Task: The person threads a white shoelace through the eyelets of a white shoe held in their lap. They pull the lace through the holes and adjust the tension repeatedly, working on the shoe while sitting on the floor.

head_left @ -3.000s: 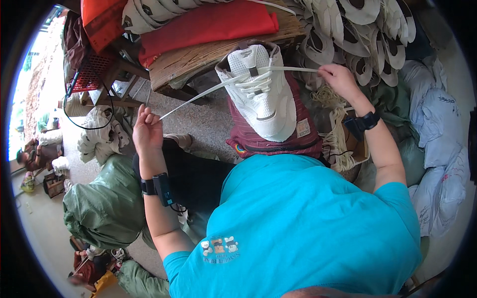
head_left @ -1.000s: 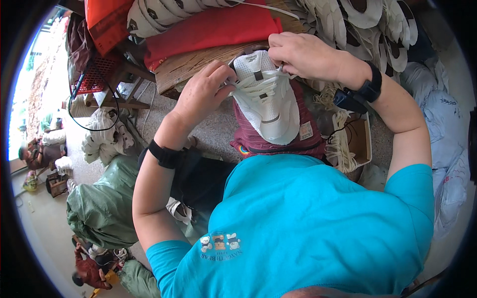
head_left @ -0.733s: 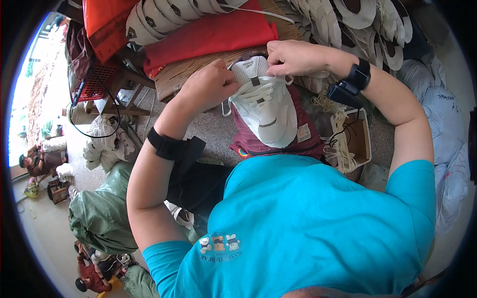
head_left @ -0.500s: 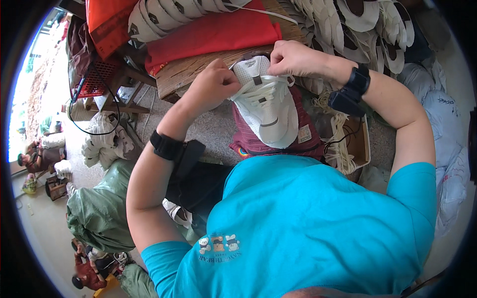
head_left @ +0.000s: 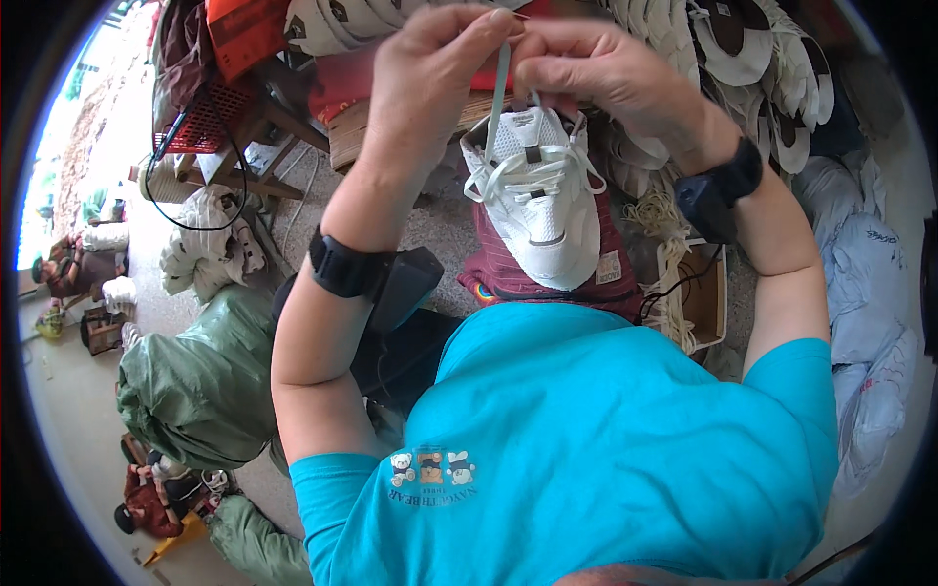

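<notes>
I am lacing the white shoe (head_left: 539, 210) on my lap: my left hand (head_left: 435, 78) and right hand (head_left: 596, 68) pinch the lace (head_left: 498, 88) upward at twelve o'clock. Next, I judge, it needs drawing snug.

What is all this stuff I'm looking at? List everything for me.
shoe: one, white, on the lap, toe toward the person
lace: one, white, pulled up from the shoe by both hands
maroon cloth: one, under the shoe
insoles: many, white, piled top right
red cushion: one, on the wooden bench, top centre
red basket: one, top left
green sack: one, left on the floor
white bags: several, right edge
cardboard box: one, brown, right of the lap
left hand: pinching the lace, black wristband
right hand: pinching the lace, black watch
</notes>
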Action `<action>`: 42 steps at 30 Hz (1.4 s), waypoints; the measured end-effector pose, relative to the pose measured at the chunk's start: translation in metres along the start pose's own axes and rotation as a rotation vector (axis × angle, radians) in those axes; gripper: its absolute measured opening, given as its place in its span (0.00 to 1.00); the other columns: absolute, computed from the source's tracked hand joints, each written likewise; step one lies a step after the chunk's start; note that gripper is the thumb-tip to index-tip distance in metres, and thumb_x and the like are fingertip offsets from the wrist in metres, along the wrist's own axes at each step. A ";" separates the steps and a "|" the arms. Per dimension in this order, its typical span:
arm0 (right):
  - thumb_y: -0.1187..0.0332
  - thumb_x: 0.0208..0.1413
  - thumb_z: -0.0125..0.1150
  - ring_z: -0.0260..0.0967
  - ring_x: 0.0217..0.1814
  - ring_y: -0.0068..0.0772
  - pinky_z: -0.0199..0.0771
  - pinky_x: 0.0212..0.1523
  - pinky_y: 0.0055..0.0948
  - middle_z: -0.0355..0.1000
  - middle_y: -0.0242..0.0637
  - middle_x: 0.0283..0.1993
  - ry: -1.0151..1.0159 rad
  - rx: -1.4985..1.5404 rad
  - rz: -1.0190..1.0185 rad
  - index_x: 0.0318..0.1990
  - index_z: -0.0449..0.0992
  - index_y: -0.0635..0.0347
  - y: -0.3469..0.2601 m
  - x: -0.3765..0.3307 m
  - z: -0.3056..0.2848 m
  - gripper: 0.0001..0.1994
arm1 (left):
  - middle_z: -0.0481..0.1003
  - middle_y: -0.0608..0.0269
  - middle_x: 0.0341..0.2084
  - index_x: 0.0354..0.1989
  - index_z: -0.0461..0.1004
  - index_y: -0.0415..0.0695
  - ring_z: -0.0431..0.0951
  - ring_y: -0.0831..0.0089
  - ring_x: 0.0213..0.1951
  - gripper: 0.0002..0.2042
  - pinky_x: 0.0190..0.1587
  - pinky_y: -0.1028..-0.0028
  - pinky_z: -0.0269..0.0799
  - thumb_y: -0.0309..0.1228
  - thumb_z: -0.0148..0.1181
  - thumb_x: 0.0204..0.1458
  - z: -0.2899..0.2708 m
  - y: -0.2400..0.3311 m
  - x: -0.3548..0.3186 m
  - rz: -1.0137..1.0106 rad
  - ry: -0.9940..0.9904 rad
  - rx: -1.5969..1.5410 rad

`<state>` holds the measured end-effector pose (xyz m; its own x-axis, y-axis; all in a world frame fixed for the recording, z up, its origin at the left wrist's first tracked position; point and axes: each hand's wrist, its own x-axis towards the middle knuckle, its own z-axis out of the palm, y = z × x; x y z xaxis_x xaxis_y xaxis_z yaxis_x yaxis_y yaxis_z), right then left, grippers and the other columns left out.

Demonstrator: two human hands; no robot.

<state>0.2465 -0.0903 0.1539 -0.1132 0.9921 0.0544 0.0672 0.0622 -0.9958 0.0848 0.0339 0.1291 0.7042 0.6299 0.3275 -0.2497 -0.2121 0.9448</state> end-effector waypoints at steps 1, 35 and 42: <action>0.64 0.64 0.61 0.68 0.36 0.12 0.69 0.39 0.16 0.74 0.23 0.35 0.037 0.020 0.011 0.40 0.80 0.59 0.006 0.000 0.001 0.08 | 0.79 0.65 0.32 0.42 0.78 0.37 0.75 0.81 0.33 0.10 0.39 0.80 0.69 0.33 0.58 0.63 0.001 -0.004 -0.005 -0.071 0.046 -0.042; 0.72 0.62 0.56 0.65 0.29 0.10 0.65 0.29 0.17 0.74 0.25 0.29 0.412 -0.328 0.139 0.42 0.72 0.61 0.106 -0.074 -0.007 0.05 | 0.76 0.75 0.28 0.38 0.79 0.37 0.68 0.89 0.29 0.10 0.32 0.85 0.62 0.32 0.57 0.63 -0.049 -0.080 -0.101 -0.437 0.021 0.145; 0.75 0.57 0.57 0.73 0.27 0.29 0.71 0.30 0.28 0.73 0.36 0.26 0.470 -0.821 0.049 0.42 0.71 0.61 0.092 -0.067 0.011 0.07 | 0.74 0.75 0.25 0.35 0.79 0.36 0.67 0.88 0.28 0.09 0.31 0.83 0.63 0.30 0.59 0.61 -0.039 -0.084 -0.109 -0.455 -0.019 0.157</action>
<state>0.2491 -0.1522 0.0576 0.3068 0.9269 0.2162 0.7578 -0.1005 -0.6447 0.0027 0.0122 0.0137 0.7308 0.6717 -0.1211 0.1895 -0.0292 0.9815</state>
